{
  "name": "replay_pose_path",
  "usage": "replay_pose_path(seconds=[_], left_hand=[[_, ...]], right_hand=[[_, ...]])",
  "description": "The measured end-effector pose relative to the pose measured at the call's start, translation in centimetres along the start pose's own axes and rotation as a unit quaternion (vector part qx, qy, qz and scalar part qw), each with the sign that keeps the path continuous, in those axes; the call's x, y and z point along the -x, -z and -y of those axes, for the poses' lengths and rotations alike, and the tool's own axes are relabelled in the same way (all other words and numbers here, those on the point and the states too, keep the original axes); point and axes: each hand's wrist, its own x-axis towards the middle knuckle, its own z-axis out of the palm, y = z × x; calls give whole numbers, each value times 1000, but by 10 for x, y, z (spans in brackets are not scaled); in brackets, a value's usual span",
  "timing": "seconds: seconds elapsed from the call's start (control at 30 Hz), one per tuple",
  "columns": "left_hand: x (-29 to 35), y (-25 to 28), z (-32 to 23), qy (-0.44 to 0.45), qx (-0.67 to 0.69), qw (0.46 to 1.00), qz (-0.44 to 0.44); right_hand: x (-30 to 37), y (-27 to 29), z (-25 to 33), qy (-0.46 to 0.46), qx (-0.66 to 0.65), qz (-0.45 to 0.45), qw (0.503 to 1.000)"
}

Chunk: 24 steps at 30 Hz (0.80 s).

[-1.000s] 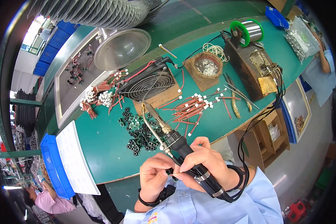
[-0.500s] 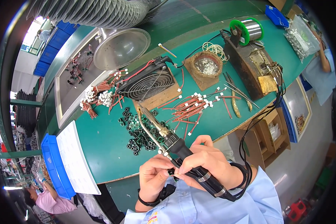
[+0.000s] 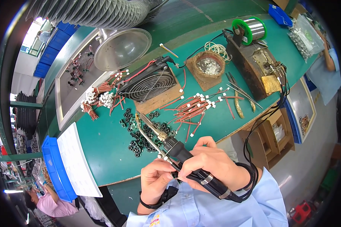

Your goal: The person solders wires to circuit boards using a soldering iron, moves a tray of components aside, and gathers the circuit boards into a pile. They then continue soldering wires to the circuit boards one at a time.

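Note:
My right hand (image 3: 216, 166) is wrapped round a black-handled soldering iron (image 3: 183, 153) with a thin metal tube along its side. The iron's tip points away to the far left, over a heap of small dark square parts (image 3: 144, 138) on the bench. Close to my body, my left hand (image 3: 155, 183) is closed in a pinch on a small dark part (image 3: 174, 174), mostly hidden by fingers. The right fingertips meet it there. Beyond the iron lies a loose pile of red-and-black wires (image 3: 195, 108) with white connectors.
A fan (image 3: 149, 87) stands on a wooden block behind the dark parts, with bundled wires (image 3: 102, 96) to its left. Farther right are a round pot (image 3: 209, 66), pliers (image 3: 236, 102) and a solder spool (image 3: 255, 29). A blue bin (image 3: 58, 170) sits at left; people are nearby.
The soldering iron has tilted slightly, its tip shifting a little left and nearer to me. Both hands stay nearly in place, still close together.

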Motion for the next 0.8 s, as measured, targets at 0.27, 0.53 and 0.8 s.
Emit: replay_pose_path(seconds=[0.27, 0.53, 0.8], left_hand=[[-6, -4, -16, 49, 4, 998, 32], [-12, -1, -15, 85, 51, 994, 53], [-17, -6, -17, 68, 108, 990, 56]], right_hand=[[-2, 6, -3, -12, 19, 29, 999], [-1, 5, -3, -23, 29, -5, 999], [2, 1, -8, 2, 104, -47, 993]])
